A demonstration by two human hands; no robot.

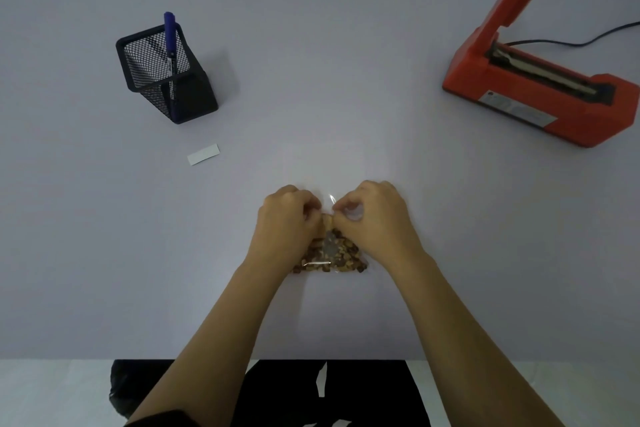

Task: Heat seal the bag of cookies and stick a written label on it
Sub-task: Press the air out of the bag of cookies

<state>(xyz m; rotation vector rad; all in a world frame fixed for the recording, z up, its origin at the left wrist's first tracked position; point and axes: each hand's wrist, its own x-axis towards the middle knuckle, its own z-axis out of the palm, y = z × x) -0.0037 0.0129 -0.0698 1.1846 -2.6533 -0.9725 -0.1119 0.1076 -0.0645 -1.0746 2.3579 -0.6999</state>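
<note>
From my remote seat I see both hands curled at the middle of the bag of cookies (329, 255). The left hand (287, 215) and right hand (375, 215) each pinch the clear film just above the cookies, thumbs and fingertips almost meeting. The bag lies flat on the counter (346, 45), close to the person. Its empty upper part stretches away from them and is so transparent that I can barely trace its edge.

My first worry is the seal line. The film looks gathered between the two pinches, and any crease carried into the heat sealer (540, 94) would likely leave a channel that leaks. Crumbs sliding up toward the mouth as the bag is lifted would spoil the weld in the same way.

The sealer stands well apart to the right with its arm raised. I judge that the carry could tip the bag and spill cookies if the grip loosens.

The label (203, 154) lies loose near the mesh holder (166, 80) with the marker (169, 35). I cannot tell whether it is written on. Writing after sticking, over lumpy cookies, would probably smear or tear.
</note>
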